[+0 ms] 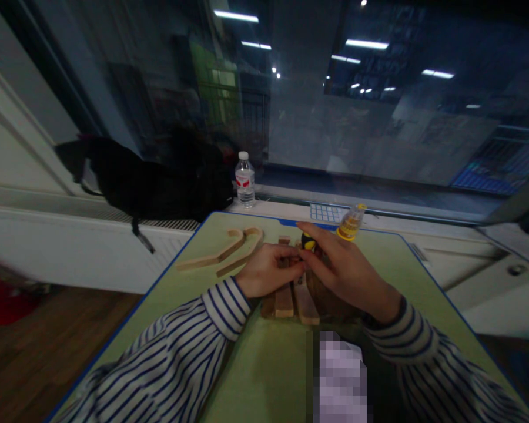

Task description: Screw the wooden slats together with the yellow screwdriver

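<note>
My left hand (268, 269) is closed over a set of straight wooden slats (291, 299) lying side by side on the green table (180, 305), pinching something small that I cannot make out. My right hand (344, 267) meets it from the right, fingers curled round a small tool with a yellow and black handle (307, 241) that points down at the slats. Both sleeves are striped blue and white. The spot where the tool meets the wood is hidden by my fingers.
Two curved wooden pieces (229, 249) lie to the left of my hands. A small yellow-capped bottle (351, 223) stands at the table's far edge, a water bottle (245, 180) and a black bag (158, 182) on the sill by the window. A blurred patch (339, 376) sits near me.
</note>
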A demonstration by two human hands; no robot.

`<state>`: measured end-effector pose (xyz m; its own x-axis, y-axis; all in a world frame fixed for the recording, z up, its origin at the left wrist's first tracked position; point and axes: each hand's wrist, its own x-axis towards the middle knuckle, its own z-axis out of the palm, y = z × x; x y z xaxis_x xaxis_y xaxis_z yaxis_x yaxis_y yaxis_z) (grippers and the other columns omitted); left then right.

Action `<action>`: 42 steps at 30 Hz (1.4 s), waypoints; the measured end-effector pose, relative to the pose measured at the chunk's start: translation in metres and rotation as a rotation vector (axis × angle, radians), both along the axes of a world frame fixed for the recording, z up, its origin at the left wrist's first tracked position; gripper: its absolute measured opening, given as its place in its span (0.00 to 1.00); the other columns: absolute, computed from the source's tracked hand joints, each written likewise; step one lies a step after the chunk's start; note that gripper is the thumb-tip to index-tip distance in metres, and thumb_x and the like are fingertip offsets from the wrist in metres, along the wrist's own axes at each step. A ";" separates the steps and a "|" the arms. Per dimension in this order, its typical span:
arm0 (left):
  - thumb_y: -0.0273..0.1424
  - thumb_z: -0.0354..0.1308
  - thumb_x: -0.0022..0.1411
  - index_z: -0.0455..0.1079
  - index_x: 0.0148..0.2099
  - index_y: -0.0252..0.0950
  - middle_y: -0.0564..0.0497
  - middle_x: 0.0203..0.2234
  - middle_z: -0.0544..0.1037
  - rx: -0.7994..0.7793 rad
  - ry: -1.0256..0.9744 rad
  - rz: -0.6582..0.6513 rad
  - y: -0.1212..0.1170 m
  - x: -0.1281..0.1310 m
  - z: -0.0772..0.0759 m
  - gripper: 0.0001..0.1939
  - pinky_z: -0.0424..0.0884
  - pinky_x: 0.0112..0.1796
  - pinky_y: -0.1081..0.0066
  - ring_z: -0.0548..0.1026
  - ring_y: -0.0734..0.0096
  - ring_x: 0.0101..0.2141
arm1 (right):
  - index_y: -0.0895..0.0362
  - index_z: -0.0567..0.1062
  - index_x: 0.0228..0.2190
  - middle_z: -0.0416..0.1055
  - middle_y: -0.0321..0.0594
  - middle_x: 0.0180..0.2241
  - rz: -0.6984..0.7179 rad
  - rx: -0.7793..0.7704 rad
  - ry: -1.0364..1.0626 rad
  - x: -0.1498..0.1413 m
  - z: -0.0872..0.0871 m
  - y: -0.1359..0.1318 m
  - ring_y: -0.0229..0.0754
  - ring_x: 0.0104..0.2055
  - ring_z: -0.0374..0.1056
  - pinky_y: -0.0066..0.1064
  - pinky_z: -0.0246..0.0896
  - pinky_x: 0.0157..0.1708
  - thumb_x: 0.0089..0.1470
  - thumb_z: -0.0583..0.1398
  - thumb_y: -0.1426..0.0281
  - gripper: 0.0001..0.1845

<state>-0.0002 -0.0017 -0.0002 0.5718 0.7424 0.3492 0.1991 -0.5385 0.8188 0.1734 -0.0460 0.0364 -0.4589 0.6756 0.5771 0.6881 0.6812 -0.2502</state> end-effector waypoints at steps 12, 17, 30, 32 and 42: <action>0.31 0.61 0.52 0.76 0.34 0.30 0.50 0.26 0.78 -0.088 -0.080 0.044 -0.001 -0.001 0.005 0.09 0.69 0.32 0.74 0.73 0.72 0.29 | 0.55 0.55 0.60 0.67 0.48 0.54 0.003 -0.018 0.023 -0.001 0.002 -0.002 0.48 0.54 0.65 0.46 0.64 0.52 0.60 0.53 0.69 0.28; 0.31 0.61 0.53 0.77 0.35 0.31 0.49 0.28 0.80 -0.104 -0.074 0.046 -0.001 0.000 0.004 0.09 0.70 0.33 0.74 0.74 0.71 0.29 | 0.54 0.57 0.59 0.68 0.47 0.52 -0.008 -0.028 0.020 0.000 0.001 -0.001 0.49 0.53 0.66 0.47 0.64 0.52 0.60 0.53 0.69 0.26; 0.32 0.60 0.55 0.77 0.36 0.32 0.49 0.30 0.80 -0.070 -0.067 0.025 0.000 0.001 0.000 0.09 0.71 0.35 0.73 0.76 0.70 0.31 | 0.54 0.58 0.58 0.69 0.48 0.51 -0.005 -0.035 -0.012 0.000 0.002 0.000 0.49 0.52 0.67 0.47 0.65 0.50 0.61 0.52 0.68 0.24; 0.32 0.60 0.55 0.77 0.36 0.31 0.49 0.29 0.80 -0.076 -0.066 0.023 0.000 0.001 0.000 0.09 0.71 0.34 0.73 0.76 0.70 0.31 | 0.54 0.58 0.58 0.70 0.48 0.51 -0.007 -0.031 -0.012 0.000 0.002 0.000 0.49 0.52 0.67 0.47 0.65 0.50 0.61 0.52 0.68 0.24; 0.32 0.58 0.56 0.77 0.37 0.31 0.49 0.30 0.80 -0.075 -0.056 0.011 0.000 0.000 0.000 0.10 0.71 0.34 0.73 0.76 0.70 0.31 | 0.57 0.58 0.58 0.67 0.50 0.53 -0.009 -0.027 -0.036 -0.001 0.003 0.000 0.50 0.54 0.65 0.48 0.64 0.51 0.61 0.51 0.68 0.24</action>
<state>0.0000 -0.0019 -0.0005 0.5444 0.7738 0.3237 0.1573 -0.4732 0.8668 0.1727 -0.0462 0.0393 -0.4726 0.6950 0.5419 0.7032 0.6680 -0.2434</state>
